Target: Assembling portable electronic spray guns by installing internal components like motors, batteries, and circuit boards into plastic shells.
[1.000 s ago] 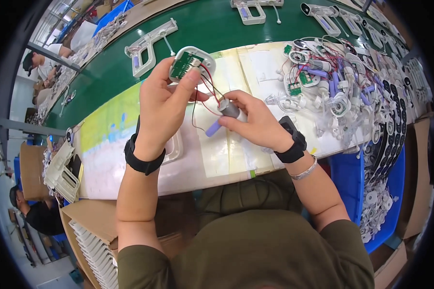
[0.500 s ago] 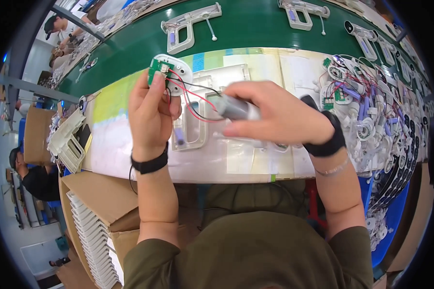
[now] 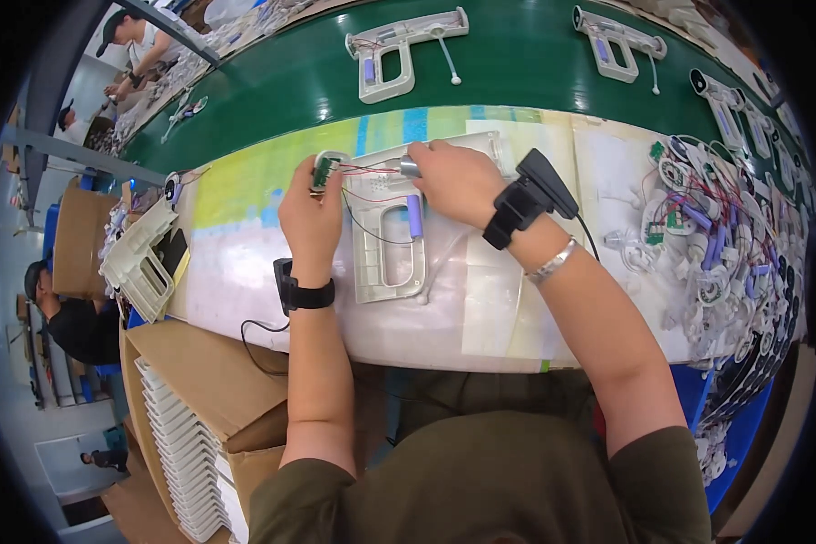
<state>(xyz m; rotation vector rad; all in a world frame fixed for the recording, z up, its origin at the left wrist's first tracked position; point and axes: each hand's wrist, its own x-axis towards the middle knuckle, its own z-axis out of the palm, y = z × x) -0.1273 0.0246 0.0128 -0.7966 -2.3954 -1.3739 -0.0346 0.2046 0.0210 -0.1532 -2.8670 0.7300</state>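
Note:
My left hand (image 3: 311,219) pinches a small green circuit board (image 3: 325,172) with a white oval end piece, at the rear end of a white gun-shaped shell half (image 3: 369,272). The shell lies on the worktable with its hollow side up. My right hand (image 3: 462,184) is closed on a grey metal cylinder (image 3: 410,167), at the shell's barrel part. Red wires (image 3: 370,170) run between the board and the cylinder. A purple cylindrical cell (image 3: 415,216) sits at the shell's handle, with a thin dark wire looping to it. My right fingertips are partly hidden.
Beyond the table, a green conveyor belt (image 3: 508,68) carries several similar white shells (image 3: 392,77). At right lies a heap of wired parts (image 3: 698,218). More shell halves (image 3: 145,263) lie at the left, above a cardboard box (image 3: 204,367) of stacked white pieces. Other people work at far left.
My right hand has brought the grey cylinder down to the shell's barrel. My left hand has lowered the board to the shell's end. The purple cell now lies higher along the handle.

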